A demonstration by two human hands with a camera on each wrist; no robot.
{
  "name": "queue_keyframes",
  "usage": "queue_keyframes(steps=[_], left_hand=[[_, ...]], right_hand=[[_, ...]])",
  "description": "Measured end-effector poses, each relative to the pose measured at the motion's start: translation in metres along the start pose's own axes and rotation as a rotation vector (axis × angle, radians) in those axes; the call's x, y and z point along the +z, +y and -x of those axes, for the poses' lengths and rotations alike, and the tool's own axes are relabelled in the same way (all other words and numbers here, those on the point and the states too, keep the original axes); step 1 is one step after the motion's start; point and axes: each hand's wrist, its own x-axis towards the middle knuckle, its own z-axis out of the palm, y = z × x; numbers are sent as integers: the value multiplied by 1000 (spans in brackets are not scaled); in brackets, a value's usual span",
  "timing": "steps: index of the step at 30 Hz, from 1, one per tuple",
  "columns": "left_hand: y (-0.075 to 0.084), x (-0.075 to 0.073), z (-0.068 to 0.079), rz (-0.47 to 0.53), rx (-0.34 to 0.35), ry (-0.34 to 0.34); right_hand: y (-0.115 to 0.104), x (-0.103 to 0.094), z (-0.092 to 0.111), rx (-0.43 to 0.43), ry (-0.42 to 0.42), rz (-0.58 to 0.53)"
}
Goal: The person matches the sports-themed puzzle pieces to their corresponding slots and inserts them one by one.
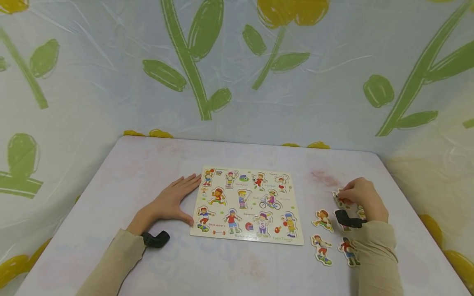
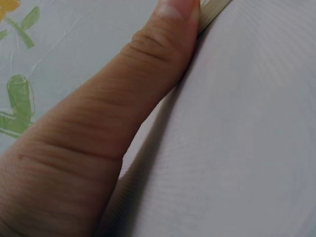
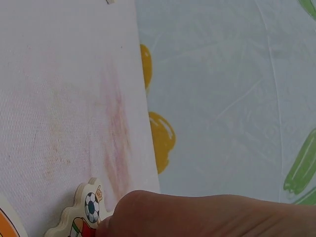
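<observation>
A wooden puzzle board [image 1: 230, 202] printed with sporting children lies flat near the table's middle. My left hand [image 1: 171, 202] rests at its left edge, fingers straight and thumb [image 2: 168, 34] touching the board's side. On the right, my right hand [image 1: 366, 198] pinches a wooden puzzle piece [image 3: 92, 207] showing a football player with a ball. The fingers hide part of that piece. Below this hand lie several loose pieces: a runner [image 1: 323, 220], a skateboarder [image 1: 321, 249] and a figure in red and blue [image 1: 349, 250]. The right wrist and sleeve partly cover other pieces.
The white table [image 1: 244, 267] has a rounded far edge. Behind it and at both sides hangs a pale sheet [image 1: 314, 102] with green leaves and yellow flowers. A black wrist device [image 1: 156, 239] sits at the left wrist, another [image 1: 348, 219] at the right.
</observation>
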Motion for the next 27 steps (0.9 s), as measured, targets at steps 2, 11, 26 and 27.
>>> queue_keyframes(steps=[2, 11, 26, 27], left_hand=[[-1, 0, 0, -3, 1, -1], [-1, 0, 0, -4, -4, -4], [1, 0, 0, -18, -1, -1], [1, -1, 0, -19, 0, -2]], right_hand=[[0, 0, 0, -6, 3, 5], [-5, -2, 1, -11, -7, -12], [-41, -8, -6, -96, 22, -1], [-44, -8, -7, -101, 24, -1]])
